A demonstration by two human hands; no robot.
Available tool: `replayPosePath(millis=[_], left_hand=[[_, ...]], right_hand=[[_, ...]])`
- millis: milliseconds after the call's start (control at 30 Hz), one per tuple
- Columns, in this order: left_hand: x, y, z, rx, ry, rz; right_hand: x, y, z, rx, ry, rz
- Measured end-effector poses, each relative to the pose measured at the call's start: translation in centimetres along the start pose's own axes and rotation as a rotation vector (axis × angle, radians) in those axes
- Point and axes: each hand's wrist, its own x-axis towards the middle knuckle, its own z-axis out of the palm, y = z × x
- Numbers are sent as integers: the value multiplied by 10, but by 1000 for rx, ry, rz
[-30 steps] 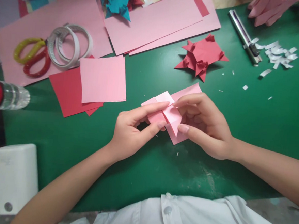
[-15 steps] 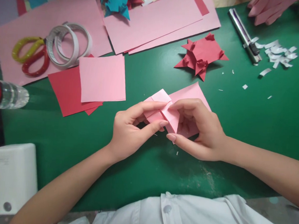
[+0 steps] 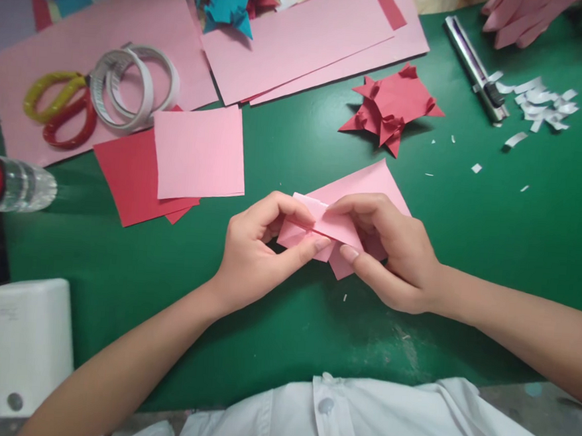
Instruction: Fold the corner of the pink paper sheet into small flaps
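Note:
Between my two hands is a small piece of folded pink paper, creased into flaps. My left hand pinches its left part with thumb and index finger. My right hand grips the right side, index finger on the top edge and thumb at the lower corner. Under and behind it lies a flat pink sheet, partly covered by my right hand. Beyond the hands sits a red folded paper figure with pointed tips.
On the green table, red squares lie partly under pink squares. Tape rolls and scissors rest on pink card. A bottle and white device are left; a cutter and paper scraps right.
The folded pink paper has turned between my fingers, and its upper peak has come down. My left index finger is more bent, and my right thumb has moved up onto the paper.

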Motion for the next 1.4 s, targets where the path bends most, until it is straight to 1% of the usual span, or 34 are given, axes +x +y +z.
replayPosePath(millis=[133, 267, 567, 700, 833, 967, 1167, 1233, 1400], left_hand=[[0, 2, 1, 13, 3, -35], [0, 2, 1, -26, 13, -79], [-1, 2, 3, -40, 29, -104], [-1, 2, 3, -91, 28, -123], [-2, 1, 1, -131, 43, -98], [-4, -1, 1, -119, 46, -51], [-5, -1, 2, -60, 18, -76], [-5, 0, 3, -39, 14, -62], [-6, -1, 4, 13, -8, -30]], right_hand=[[1, -1, 0, -12, 2, -3], [0, 0, 2, -38, 17, 2], [0, 2, 4, -107, 44, -15], [0, 1, 4, -113, 45, -12], [-1, 1, 4, -86, 31, -7], [-1, 0, 4, -72, 56, -11], [-1, -1, 2, -27, 79, 46], [-1, -1, 2, -16, 85, 52], [0, -1, 3, -105, 119, 39]])
